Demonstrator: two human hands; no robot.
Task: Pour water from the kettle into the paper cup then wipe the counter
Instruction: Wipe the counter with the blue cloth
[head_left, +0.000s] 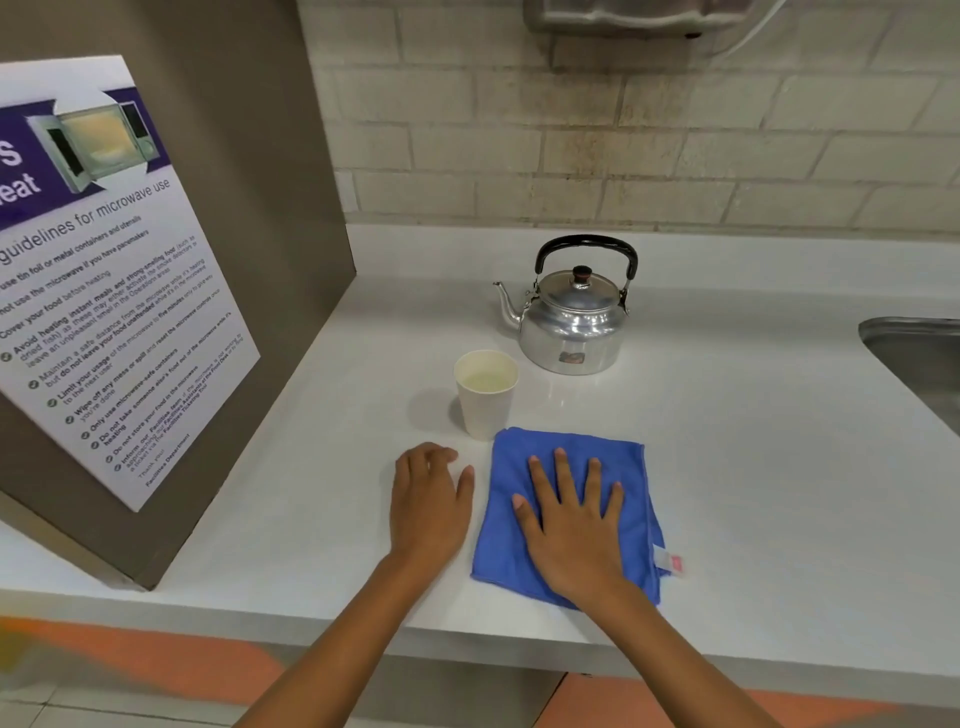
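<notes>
A silver metal kettle (571, 322) with a black handle stands upright toward the back of the white counter (753, 441), spout pointing left. In front of it and slightly left stands a white paper cup (485, 395) with water in it. A folded blue cloth (634, 462) lies flat just before the cup. My right hand (571, 525) presses palm-down on the cloth, fingers spread. My left hand (428, 499) rests palm-down on the bare counter left of the cloth, holding nothing.
A brown box-like panel with a microwave guidelines poster (104, 291) fills the left side. A steel sink (919, 358) starts at the right edge. A tiled wall runs behind. The counter's front edge is near me, with orange floor below.
</notes>
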